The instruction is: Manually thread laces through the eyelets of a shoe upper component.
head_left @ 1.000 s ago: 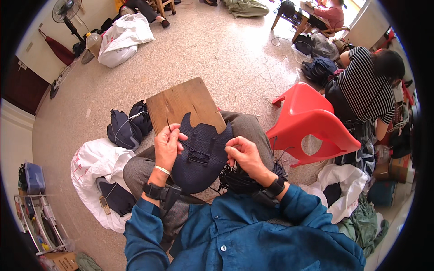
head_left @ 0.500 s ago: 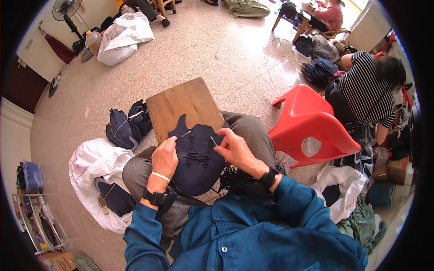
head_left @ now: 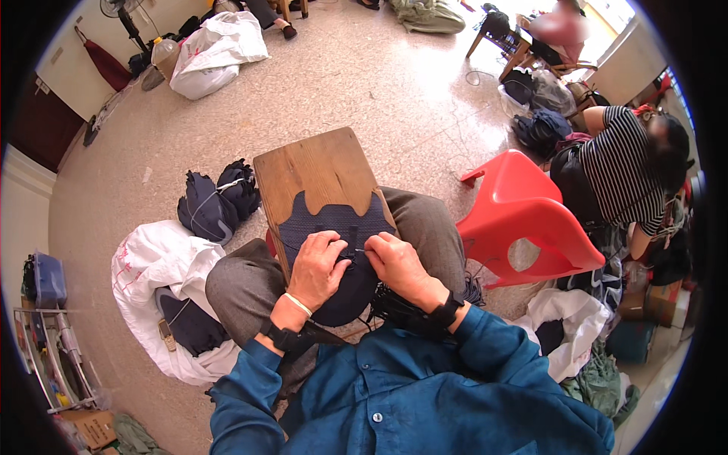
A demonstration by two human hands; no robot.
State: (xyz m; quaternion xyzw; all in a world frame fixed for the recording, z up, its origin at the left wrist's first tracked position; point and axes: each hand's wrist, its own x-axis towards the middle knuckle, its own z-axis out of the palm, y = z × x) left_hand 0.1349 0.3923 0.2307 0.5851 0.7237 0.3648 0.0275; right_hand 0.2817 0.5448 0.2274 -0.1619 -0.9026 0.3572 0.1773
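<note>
A dark navy knitted shoe upper (head_left: 326, 215) lies over a wooden stool top (head_left: 315, 168) between my knees, its curved cut edge facing away and its rounded end toward me. Dark laces cross its middle, partly hidden by my fingers. My left hand (head_left: 312, 271) rests on the upper, fingers closed near the lacing; what they pinch is hidden. Beside it, my right hand (head_left: 402, 267) pinches a thin metallic hook-like tool (head_left: 359, 250), its tip pointing toward my left fingers. The two hands are close together but apart.
A red plastic stool (head_left: 523, 216) lies tipped at my right, near a person in a striped top (head_left: 618, 163). Tied bundles of dark pieces (head_left: 216, 201) and a white sack (head_left: 140, 265) sit on the left. Dark cords hang by my right knee.
Both hands have come together over the middle of the upper; the left moved right and the right slightly lower. The upper now lies flatter, its far edge spread on the wood.
</note>
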